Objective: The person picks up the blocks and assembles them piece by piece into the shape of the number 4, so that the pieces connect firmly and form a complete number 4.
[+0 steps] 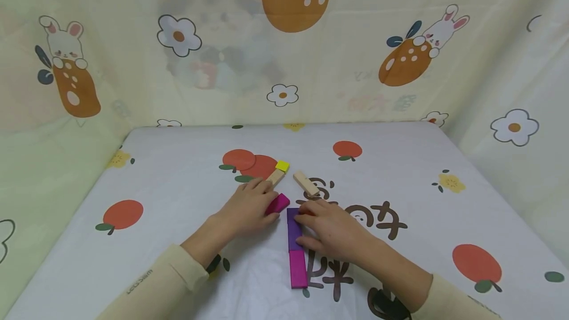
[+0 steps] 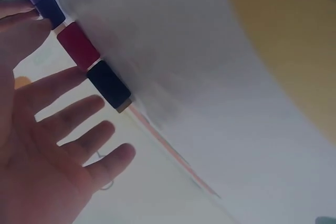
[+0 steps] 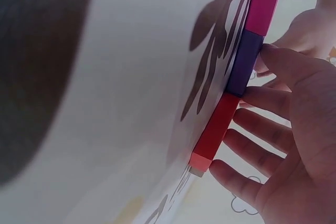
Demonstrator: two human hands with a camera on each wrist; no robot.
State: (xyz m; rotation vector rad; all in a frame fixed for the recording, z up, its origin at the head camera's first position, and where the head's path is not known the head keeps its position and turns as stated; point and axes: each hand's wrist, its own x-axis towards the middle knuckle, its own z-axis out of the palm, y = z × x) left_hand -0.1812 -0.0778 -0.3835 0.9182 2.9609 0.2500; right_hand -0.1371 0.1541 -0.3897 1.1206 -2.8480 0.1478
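Note:
My left hand (image 1: pixel 251 207) has its fingers fairly straight, with index finger and thumb at the near side of a magenta block (image 1: pixel 280 202). In the left wrist view that magenta block (image 2: pixel 79 45) lies in a row between dark blue blocks (image 2: pixel 109 86). My right hand (image 1: pixel 333 228) rests its thumb and fingertips along one side of a purple block (image 1: pixel 295 236). A magenta block (image 1: pixel 298 270) lies end to end with it. The right wrist view shows a red block (image 3: pixel 212 132) beyond the purple one, beside the outstretched fingers.
Past my hands lie a plain wooden block (image 1: pixel 305 183), another wooden block (image 1: pixel 276 177) and a yellow block (image 1: pixel 282 166) at its far end. The white tablecloth (image 1: pixel 178 172) carries printed fruit and lettering. A patterned curtain (image 1: pixel 222 98) hangs behind the table.

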